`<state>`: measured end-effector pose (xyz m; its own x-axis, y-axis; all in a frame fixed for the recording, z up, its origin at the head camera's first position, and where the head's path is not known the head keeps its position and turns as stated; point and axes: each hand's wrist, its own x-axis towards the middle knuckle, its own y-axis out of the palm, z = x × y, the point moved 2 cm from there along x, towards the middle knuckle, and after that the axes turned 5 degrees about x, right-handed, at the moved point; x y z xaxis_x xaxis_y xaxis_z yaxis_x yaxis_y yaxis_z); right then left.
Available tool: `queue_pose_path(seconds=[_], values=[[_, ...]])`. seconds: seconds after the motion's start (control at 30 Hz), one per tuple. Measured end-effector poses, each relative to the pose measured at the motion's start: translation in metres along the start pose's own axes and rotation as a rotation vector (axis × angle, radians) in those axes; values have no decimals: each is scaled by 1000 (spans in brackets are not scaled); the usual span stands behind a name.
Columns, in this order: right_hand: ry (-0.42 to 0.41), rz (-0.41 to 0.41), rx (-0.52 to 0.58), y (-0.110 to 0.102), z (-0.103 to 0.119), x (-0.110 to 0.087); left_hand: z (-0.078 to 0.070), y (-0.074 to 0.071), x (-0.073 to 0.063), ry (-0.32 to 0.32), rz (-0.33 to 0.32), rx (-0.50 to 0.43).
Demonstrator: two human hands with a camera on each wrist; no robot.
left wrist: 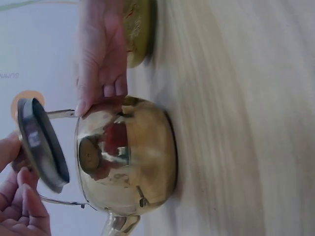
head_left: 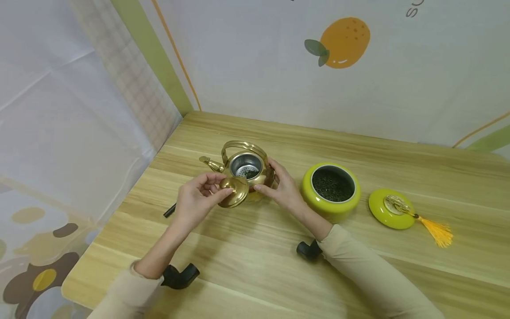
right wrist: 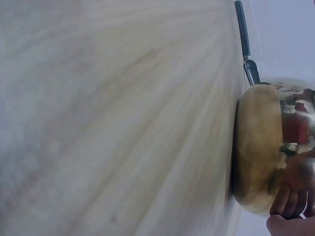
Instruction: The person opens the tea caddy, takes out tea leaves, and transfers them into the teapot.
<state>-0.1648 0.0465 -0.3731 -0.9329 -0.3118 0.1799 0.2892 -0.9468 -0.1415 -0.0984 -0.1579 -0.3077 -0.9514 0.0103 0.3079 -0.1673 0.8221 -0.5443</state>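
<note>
A gold teapot [head_left: 260, 179] with a raised hoop handle stands on the wooden table, its spout to the left. Inside its mouth sits a perforated steel strainer [head_left: 240, 168] with some dark tea leaves [head_left: 251, 174]. My left hand [head_left: 198, 195] pinches the knob of the gold lid [head_left: 237, 193], holding it tilted in front of the mouth. In the left wrist view the lid [left wrist: 42, 142] is apart from the pot and its underside shows. My right hand [head_left: 285, 188] steadies the teapot's right side, thumb in front and fingers round behind.
Right of the pot, a yellow-green jar [head_left: 308, 195] holds dark tea leaves. Its lid [head_left: 382, 217], with an orange tassel [head_left: 437, 231], lies farther right. A black-handled utensil [right wrist: 243, 34] rests left of the teapot. Behind the table hangs a printed cloth [head_left: 259, 66].
</note>
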Motion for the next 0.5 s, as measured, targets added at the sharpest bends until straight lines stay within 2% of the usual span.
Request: queue_pose_path(seconds=[0.1,0.23,0.5], values=[[13,-2,6,0,0,0,-1,2,7,-9,-56,-48],[14,6,23,0,0,0,-2,9,16,-9,-99,-128],[33,16,23,0,0,0,3,23,31,-2,-170,-202]])
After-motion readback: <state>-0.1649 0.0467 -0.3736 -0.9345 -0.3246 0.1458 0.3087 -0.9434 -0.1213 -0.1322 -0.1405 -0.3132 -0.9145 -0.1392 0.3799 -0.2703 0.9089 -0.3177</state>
